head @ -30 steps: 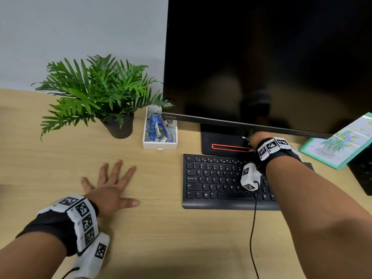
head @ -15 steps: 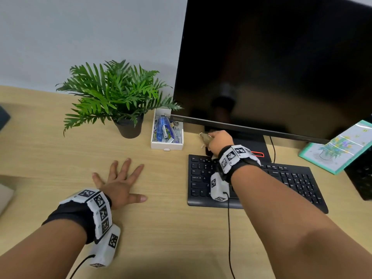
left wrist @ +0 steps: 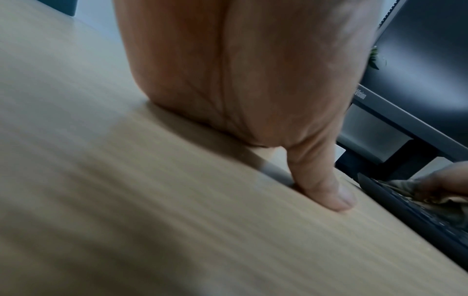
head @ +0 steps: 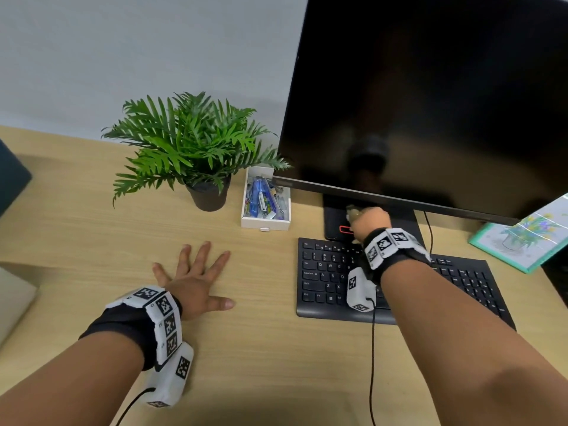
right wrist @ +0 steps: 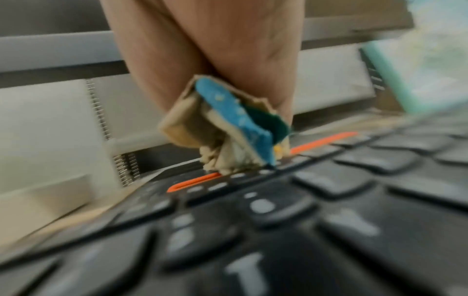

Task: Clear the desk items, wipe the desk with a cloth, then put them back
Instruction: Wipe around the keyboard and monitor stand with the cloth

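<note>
My right hand (head: 370, 221) grips a bunched beige and blue cloth (right wrist: 222, 128) and holds it down on the black monitor base (head: 335, 221), just behind the back edge of the black keyboard (head: 332, 278). A little of the cloth (head: 353, 212) shows past the knuckles in the head view. My left hand (head: 193, 281) lies flat on the wooden desk (head: 261, 348) with fingers spread, left of the keyboard; its thumb (left wrist: 326, 180) presses on the wood.
A large dark monitor (head: 430, 103) overhangs the base. A potted fern (head: 193, 146) and a white box of stationery (head: 266, 204) stand at the back left. A green-edged book (head: 522, 238) lies at the right. A dark object (head: 12, 176) sits at the left edge.
My right hand with the cloth swept left along the monitor base, then came back toward its middle. The left hand stayed flat on the desk.
</note>
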